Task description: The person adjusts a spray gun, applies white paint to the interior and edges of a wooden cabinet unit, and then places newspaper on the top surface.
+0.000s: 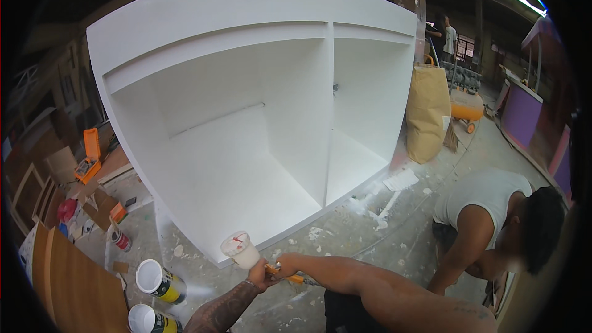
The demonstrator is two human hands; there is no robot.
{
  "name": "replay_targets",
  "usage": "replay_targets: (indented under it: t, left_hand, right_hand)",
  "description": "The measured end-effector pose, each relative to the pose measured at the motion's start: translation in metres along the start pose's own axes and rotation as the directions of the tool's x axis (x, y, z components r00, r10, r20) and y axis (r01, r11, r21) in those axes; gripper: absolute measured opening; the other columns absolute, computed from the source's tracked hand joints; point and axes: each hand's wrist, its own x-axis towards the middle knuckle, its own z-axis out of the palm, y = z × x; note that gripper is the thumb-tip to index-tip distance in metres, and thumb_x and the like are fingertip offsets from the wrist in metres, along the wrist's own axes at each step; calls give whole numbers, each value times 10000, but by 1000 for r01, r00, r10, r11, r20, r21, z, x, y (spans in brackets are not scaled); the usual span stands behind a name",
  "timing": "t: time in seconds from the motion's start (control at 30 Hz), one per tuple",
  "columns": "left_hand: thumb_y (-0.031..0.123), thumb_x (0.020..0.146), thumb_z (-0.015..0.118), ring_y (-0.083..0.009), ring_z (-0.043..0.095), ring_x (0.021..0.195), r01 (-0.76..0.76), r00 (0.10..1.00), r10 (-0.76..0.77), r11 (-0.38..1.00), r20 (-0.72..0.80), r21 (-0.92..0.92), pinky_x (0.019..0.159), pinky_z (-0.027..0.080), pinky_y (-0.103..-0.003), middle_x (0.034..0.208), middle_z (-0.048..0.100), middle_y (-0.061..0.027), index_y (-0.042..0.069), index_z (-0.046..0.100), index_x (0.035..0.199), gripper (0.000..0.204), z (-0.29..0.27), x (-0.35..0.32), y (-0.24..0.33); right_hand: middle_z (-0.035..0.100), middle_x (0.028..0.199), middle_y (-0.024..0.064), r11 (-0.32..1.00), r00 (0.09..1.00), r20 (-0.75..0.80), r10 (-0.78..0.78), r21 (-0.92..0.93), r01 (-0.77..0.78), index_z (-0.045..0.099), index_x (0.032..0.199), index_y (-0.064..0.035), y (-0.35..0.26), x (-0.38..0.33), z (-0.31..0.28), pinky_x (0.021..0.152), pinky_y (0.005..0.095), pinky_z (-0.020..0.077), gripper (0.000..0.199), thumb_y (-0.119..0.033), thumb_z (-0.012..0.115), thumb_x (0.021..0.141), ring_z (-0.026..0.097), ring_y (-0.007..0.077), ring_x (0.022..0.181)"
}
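A paint spray gun (271, 269) with orange parts is held low in front of a white cabinet (246, 9). Its whitish cup (240, 250), marked with red, tilts up at the left, close to the cabinet's lower front edge. My left hand (259, 276) is closed around the gun just below the cup. From the right, my right hand (285, 266) reaches in with its fingers curled at the orange part; my hands partly hide the gun's body. The cabinet stands open-fronted, with an upright divider between a wide left and a narrow right compartment.
Two white-and-black buckets (148, 276) stand at lower left, beside a wooden panel (80, 277). A co-worker (487, 209) in a white sleeveless top bends down at right. Behind are a brown paper sack (428, 111) and an orange compressor (467, 106). An orange toolbox (90, 160) lies open at left.
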Motion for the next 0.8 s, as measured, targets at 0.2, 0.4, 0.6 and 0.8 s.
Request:
replay_targets:
  t: [0.2,0.4,0.6,0.8]
  left_hand:
    - [359,894,465,-292,639,917,12,996,-15,999,84,34,928,472,-537,1045,607,-128,68,488,1146,385,-1,2,0]
    - [319,920,425,-328,620,976,23,989,-21,1000,146,-15,980,457,-560,1150,563,-204,-45,407,1237,484,-9,4,-1]
    - [319,919,437,-348,619,997,17,994,-17,1000,110,1,979,471,-563,1166,544,-224,-56,390,1247,500,-2,-4,0]
    - [361,901,470,-320,643,937,40,998,-40,999,51,4,907,514,-528,1088,594,-174,12,444,1203,462,1,-8,0]
  right_hand:
    - [644,1180,217,1000,1000,0,15,-9,-15,633,1192,-38,1,0,0,928,436,494,774,-653,682,725,621,361,1094]
    - [649,1187,195,1000,1000,-1,7,1,-7,626,1218,-55,-1,-1,1,933,431,492,788,-657,690,713,623,345,1098]
    - [642,1206,193,1000,1000,17,22,-7,-22,620,1231,-53,0,-1,1,929,431,497,781,-630,705,711,624,342,1101]
    - [634,1223,193,999,1000,-16,18,-27,-19,618,1237,-61,2,3,5,932,436,498,761,-608,711,715,623,338,1110]
